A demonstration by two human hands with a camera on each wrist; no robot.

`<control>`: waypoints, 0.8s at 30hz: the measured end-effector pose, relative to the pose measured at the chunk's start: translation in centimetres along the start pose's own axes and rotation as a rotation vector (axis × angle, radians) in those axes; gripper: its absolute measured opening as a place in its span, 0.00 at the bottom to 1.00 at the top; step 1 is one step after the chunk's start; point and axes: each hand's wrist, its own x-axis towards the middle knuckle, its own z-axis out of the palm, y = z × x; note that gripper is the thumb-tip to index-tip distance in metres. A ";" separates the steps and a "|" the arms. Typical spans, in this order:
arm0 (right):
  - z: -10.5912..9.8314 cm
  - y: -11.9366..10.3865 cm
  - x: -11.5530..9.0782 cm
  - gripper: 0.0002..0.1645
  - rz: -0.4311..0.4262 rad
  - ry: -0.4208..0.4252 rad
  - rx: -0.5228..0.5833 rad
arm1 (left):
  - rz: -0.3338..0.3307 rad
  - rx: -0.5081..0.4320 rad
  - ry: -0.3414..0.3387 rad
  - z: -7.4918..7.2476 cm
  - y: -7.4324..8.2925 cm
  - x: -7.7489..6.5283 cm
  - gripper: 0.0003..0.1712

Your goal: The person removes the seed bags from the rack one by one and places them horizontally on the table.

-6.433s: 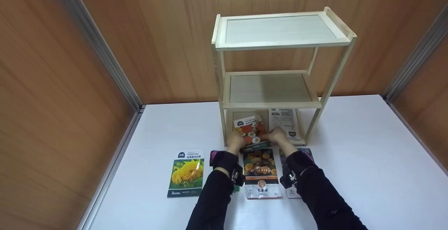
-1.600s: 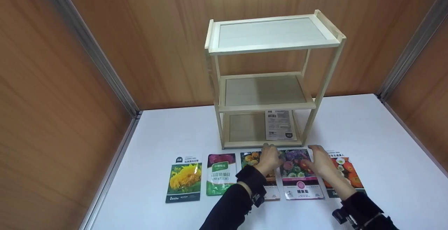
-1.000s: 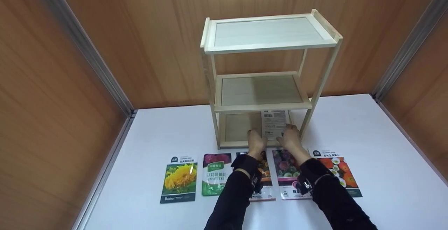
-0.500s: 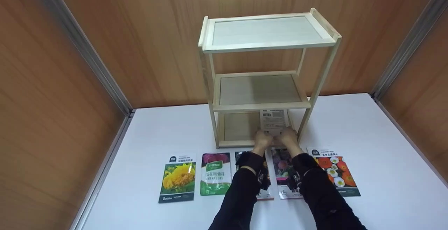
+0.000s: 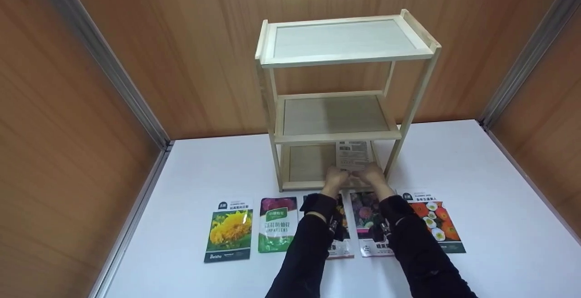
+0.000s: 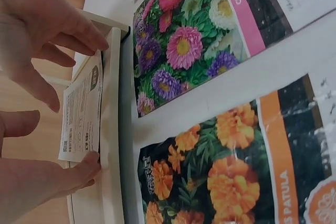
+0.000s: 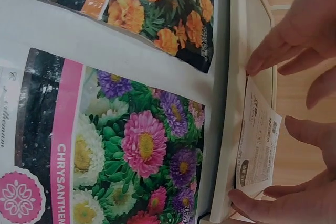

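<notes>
A seed packet (image 5: 353, 153) lies printed white back up on the bottom tier of a three-tier wooden shelf (image 5: 336, 138). My left hand (image 5: 335, 179) is at its near left corner and my right hand (image 5: 373, 175) at its near right corner. In the left wrist view, the fingertips of my left hand (image 6: 47, 179) touch the packet's edge, the thumb raised apart over it. My right hand (image 7: 294, 198) touches the opposite corner in the right wrist view, fingers mostly straight, thumb lifted. In the head view the hands hide the packet's near edge.
In front of the shelf lies a row of face-up seed packets: yellow flower (image 5: 229, 232), impatiens (image 5: 278, 225), marigold (image 6: 233, 166), chrysanthemum (image 7: 139, 145) and an orange-and-white flower packet (image 5: 438, 221). My forearms cover parts of the middle ones. Wooden walls (image 5: 190, 39) enclose the white table (image 5: 190, 166).
Earlier both hands held the orange-and-white flower packet at the bottom tier; it now lies at the row's right end. Since then both hands have moved to the white-backed packet.
</notes>
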 end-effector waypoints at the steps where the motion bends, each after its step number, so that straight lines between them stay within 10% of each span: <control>1: -0.1 -0.2 -0.1 0.43 0.019 -0.009 -0.003 | -0.020 -0.002 -0.003 -0.2 0.0 0.0 0.20; 7: 0.2 0.5 -0.2 0.34 -0.063 -0.003 0.039 | -0.058 0.117 0.031 -4.5 3.7 -4.3 0.24; 13: -2.4 -4.9 -6.4 0.27 0.005 -0.090 0.007 | -0.092 0.351 0.043 -9.1 10.4 -10.8 0.22; 16: -1.5 -2.4 -4.0 0.30 -0.026 -0.084 -0.043 | -0.126 0.425 0.017 -10.1 11.4 -11.9 0.22; 19: 1.7 4.5 2.9 0.38 -0.118 -0.013 -0.095 | -0.099 0.483 0.002 -9.6 7.7 -9.6 0.20; 22: 5.4 12.0 10.4 0.54 -0.108 0.038 -0.157 | -0.084 0.524 -0.017 -7.1 -0.9 -3.4 0.27; 24: 4.7 11.0 8.7 0.61 -0.091 0.036 -0.158 | -0.030 0.534 -0.005 -6.2 -5.0 -0.8 0.37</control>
